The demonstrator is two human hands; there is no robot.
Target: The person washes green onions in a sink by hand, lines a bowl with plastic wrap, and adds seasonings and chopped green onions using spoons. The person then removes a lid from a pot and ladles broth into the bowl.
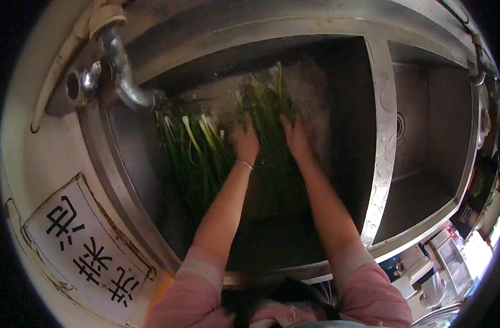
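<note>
A bunch of scallions (265,109) lies between my two hands in the left sink basin, white ends toward the far side. My left hand (245,142), with a thin bracelet at the wrist, grips the bunch from its left side; the hand is a little blurred. On the other side, my right hand (296,138) is closed round the same bunch, some of its fingers hidden by the green leaves. More scallions (200,158) are spread in the basin to the left of my left hand, their white ends also pointing away from me.
A metal faucet (127,82) reaches over the basin's far left corner. A wet steel divider (382,126) separates this basin from a second basin (425,126) with a drain on the right. A paper sign (88,251) is fixed at the lower left.
</note>
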